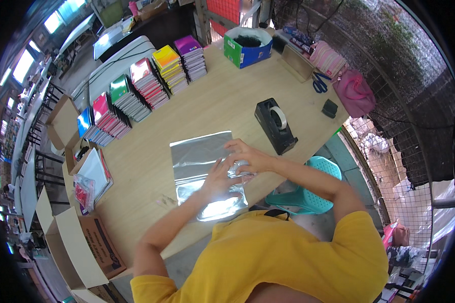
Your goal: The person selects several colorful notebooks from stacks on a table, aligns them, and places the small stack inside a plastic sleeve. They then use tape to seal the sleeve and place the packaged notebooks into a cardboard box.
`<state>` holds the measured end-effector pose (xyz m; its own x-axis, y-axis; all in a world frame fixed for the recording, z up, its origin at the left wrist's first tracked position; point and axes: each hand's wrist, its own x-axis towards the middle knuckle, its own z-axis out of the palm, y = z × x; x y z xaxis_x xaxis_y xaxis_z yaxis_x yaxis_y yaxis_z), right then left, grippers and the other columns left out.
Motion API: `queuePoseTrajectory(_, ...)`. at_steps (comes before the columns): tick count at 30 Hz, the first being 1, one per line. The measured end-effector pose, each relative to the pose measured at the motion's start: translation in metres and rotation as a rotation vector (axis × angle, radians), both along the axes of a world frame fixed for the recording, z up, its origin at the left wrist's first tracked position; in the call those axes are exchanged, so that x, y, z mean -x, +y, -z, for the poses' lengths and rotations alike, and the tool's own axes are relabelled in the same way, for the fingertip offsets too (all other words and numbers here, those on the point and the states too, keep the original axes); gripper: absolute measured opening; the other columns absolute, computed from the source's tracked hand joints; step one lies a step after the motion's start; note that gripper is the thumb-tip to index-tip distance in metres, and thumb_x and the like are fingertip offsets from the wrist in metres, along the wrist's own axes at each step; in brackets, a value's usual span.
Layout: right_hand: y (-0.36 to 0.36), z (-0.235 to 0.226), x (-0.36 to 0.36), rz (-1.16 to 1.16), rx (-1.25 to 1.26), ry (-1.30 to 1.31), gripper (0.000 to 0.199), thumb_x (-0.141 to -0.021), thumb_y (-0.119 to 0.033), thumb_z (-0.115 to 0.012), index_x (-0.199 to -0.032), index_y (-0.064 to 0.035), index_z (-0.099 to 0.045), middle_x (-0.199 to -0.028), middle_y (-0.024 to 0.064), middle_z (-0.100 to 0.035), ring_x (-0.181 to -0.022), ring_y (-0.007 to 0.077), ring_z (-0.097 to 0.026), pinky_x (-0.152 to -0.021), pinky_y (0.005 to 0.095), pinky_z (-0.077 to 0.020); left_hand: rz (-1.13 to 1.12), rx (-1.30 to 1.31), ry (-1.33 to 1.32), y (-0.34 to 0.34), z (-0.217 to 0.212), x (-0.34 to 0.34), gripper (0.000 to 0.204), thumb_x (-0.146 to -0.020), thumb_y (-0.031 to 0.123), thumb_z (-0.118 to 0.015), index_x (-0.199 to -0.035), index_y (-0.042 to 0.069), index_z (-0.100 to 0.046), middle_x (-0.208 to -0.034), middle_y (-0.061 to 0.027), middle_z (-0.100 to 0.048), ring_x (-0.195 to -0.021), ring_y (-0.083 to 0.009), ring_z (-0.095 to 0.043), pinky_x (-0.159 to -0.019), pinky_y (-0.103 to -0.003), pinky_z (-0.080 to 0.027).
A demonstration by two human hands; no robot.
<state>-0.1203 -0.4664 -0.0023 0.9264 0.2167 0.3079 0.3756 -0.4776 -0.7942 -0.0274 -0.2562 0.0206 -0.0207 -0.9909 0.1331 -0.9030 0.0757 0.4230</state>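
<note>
A stack of clear, shiny plastic sleeves lies flat on the wooden table in front of me, glaring with reflected light. My left hand rests on its right half, fingers stretched out and apart. Over the right edge of the sleeves is my right hand, its fingers bent but spaced, touching the plastic close to my left fingertips. Whether a sleeve is pinched between them is hard to see. A black tape dispenser with a pale roll stands beyond my right hand.
Several stacks of notebooks line the far left edge of the table. A blue-green box, scissors and a pink pouch sit far right. Open cartons stand left. A turquoise stool is by my right arm.
</note>
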Motion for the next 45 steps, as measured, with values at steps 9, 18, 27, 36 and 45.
queuePoseTrajectory(9, 0.003, -0.002, 0.013, 0.211, -0.157, 0.073, 0.1, -0.072, -0.017, -0.082, -0.152, -0.0144, -0.023, -0.142, 0.0162, -0.032, -0.131, 0.0307, -0.039, -0.098, 0.0387, -0.0512, -0.652, 0.552, 0.545, 0.009, -0.024, 0.054, 0.038, -0.067, 0.033, -0.085, -0.101, 0.019, -0.073, -0.143, -0.0224, -0.035, -0.134, -0.044, -0.033, -0.109, -0.058, -0.025)
queuePoseTrajectory(18, 0.003, 0.005, 0.011, 0.217, -0.251, 0.092, 0.092, -0.075, -0.009, -0.078, -0.151, -0.0123, -0.026, -0.134, 0.0151, -0.039, -0.12, 0.0285, -0.047, -0.094, 0.0363, -0.0534, -0.497, 0.497, 0.334, -0.015, 0.023, 0.04, 0.016, -0.072, 0.015, -0.082, -0.079, 0.008, -0.07, -0.14, -0.0224, -0.037, -0.128, -0.0419, -0.041, -0.102, -0.05, -0.039)
queuePoseTrajectory(27, -0.012, 0.022, 0.021, 0.32, -0.562, 0.204, 0.079, -0.08, -0.013, -0.074, -0.146, -0.0059, -0.033, -0.137, 0.0138, -0.046, -0.121, 0.0222, -0.051, -0.102, 0.0356, -0.0423, -0.602, 0.424, 0.647, -0.025, 0.02, 0.05, 0.017, -0.074, 0.005, -0.078, -0.071, 0.002, -0.061, -0.131, -0.0192, -0.048, -0.117, -0.0351, -0.053, -0.096, -0.04, -0.044)
queuePoseTrajectory(36, 0.011, 0.012, 0.043, 0.275, -0.672, 0.326, 0.086, -0.073, -0.008, -0.08, -0.146, -0.0007, -0.034, -0.113, 0.009, -0.057, -0.109, 0.0172, -0.056, -0.097, 0.0306, -0.0428, -0.735, 0.396, 1.099, -0.031, 0.041, 0.037, 0.06, -0.074, -0.004, -0.076, -0.118, 0.006, -0.037, -0.097, -0.0101, -0.058, -0.091, -0.017, -0.056, -0.082, -0.031, -0.047)
queuePoseTrajectory(45, 0.01, 0.038, 0.021, 0.54, -0.511, 0.093, 0.066, -0.072, -0.009, -0.08, -0.133, -0.01, -0.054, -0.1, 0.0081, -0.063, -0.094, 0.0162, -0.062, -0.083, 0.0296, -0.0498, -0.698, 0.242, 1.34, -0.039, 0.043, 0.029, 0.036, -0.077, -0.002, -0.073, -0.11, -0.002, -0.061, -0.103, -0.0069, -0.064, -0.092, -0.0131, -0.06, -0.082, -0.026, -0.047)
